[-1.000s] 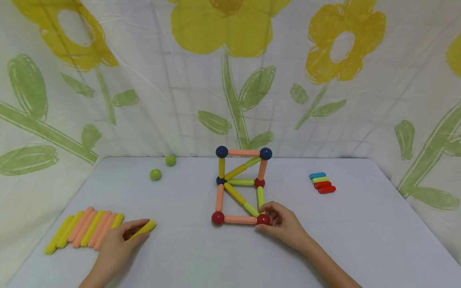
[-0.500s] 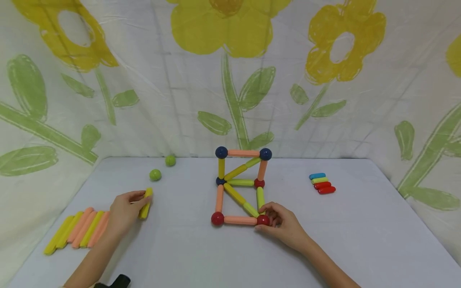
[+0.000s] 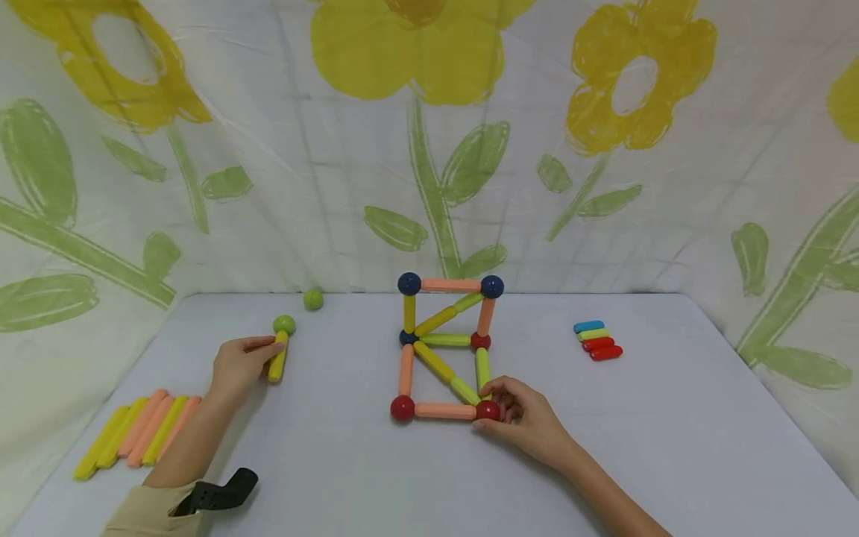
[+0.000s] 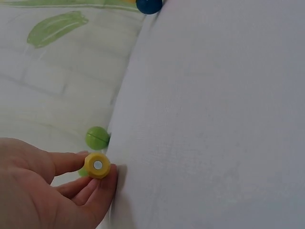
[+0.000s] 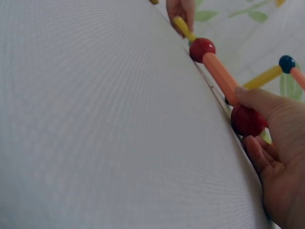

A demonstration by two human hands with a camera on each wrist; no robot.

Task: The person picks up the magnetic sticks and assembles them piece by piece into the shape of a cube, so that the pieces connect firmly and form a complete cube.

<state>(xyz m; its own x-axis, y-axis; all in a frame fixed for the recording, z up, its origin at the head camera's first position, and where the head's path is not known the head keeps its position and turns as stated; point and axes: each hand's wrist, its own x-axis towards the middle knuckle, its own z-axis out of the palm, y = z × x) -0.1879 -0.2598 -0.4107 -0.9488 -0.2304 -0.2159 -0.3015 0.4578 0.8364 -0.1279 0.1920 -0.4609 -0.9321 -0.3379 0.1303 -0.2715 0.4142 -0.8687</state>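
My left hand (image 3: 238, 369) pinches a yellow magnetic rod (image 3: 277, 363) at the left of the table. The rod's far end meets a green ball (image 3: 285, 324). In the left wrist view, the rod (image 4: 97, 165) points its magnet-tipped near end at the camera, between thumb and fingers. My right hand (image 3: 526, 414) grips the red ball (image 3: 488, 411) at the near right corner of a magnetic frame. That frame joins blue and red balls with orange, yellow and lime rods (image 3: 446, 412). The right wrist view shows thumb and fingers around the red ball (image 5: 248, 120).
Another green ball (image 3: 313, 300) lies near the back edge. A row of long yellow and orange rods (image 3: 134, 432) lies at the left, partly behind my left forearm. Short blue, lime and red rods (image 3: 598, 341) lie at the right. A flowered cloth (image 3: 322, 164) hangs behind the table.
My left hand has carried the yellow rod away from the row and toward the back, turned it lengthwise, and brought its end to the green ball. The right hand has kept its hold.
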